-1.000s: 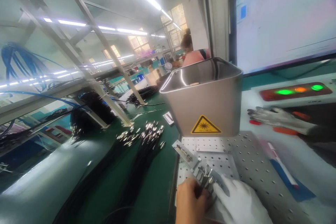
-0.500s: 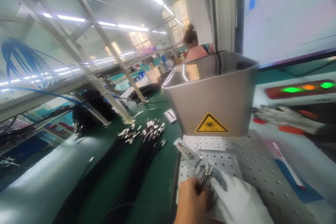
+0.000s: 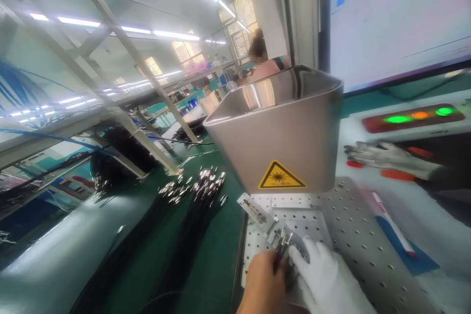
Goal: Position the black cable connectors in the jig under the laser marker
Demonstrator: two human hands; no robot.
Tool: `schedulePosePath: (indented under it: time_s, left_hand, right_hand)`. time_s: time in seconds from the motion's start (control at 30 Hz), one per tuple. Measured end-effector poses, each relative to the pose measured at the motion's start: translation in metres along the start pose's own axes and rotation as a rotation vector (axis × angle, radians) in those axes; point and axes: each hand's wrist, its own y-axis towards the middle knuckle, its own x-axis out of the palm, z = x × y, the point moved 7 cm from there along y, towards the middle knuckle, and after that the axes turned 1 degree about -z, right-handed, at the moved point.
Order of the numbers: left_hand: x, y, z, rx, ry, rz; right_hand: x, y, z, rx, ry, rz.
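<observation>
My bare left hand (image 3: 263,279) is closed around several black cables; their silvery connector ends (image 3: 284,239) poke up above its fingers. Close beside it on the right, my right hand (image 3: 327,274) in a white glove has its fingers bent in at a metal fixture (image 3: 270,225). What those fingertips pinch is hidden. The fixture lies slanted on a perforated metal plate (image 3: 362,250). Above both hands hangs a grey metal hood (image 3: 283,142) with a yellow laser warning sticker (image 3: 282,175).
Two bundles of black cables (image 3: 184,245) with shiny ends lie on the green mat (image 3: 213,274) to the left. On the right are a white marker (image 3: 393,225), a work glove (image 3: 390,157), a panel with lights (image 3: 412,117) and a monitor (image 3: 397,19). A person (image 3: 263,61) sits beyond the hood.
The whole view has shifted slightly, so things appear a little further left. Both hands stay at the fixture, the left with the cables in it.
</observation>
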Motion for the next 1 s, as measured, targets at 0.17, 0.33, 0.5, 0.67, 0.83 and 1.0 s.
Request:
schedulePosePath:
  time_s: [0.17, 0.33, 0.5, 0.67, 0.83, 1.0]
  left_hand:
    - [0.004, 0.005, -0.004, 0.026, 0.063, 0.012]
    - [0.006, 0.008, -0.006, 0.101, -0.014, -0.043]
    - [0.005, 0.012, -0.01, 0.125, -0.02, -0.031]
    - [0.007, 0.015, -0.01, 0.128, 0.054, -0.018]
    - [0.012, 0.011, -0.012, 0.066, 0.1, 0.085]
    - [0.019, 0.003, -0.008, 0.074, 0.106, 0.169]
  right_hand:
    - [0.009, 0.0, 0.002, -0.003, -0.028, 0.052]
    - [0.002, 0.003, 0.003, -0.01, -0.019, 0.083]
    - [0.029, -0.004, 0.0, 0.025, -0.039, 0.1]
    - [0.079, -0.004, 0.005, 0.289, -0.038, 0.024]
    - [0.071, -0.001, 0.011, 0.382, -0.014, 0.057]
    - [0.067, -0.005, 0.006, 0.289, 0.039, 0.033]
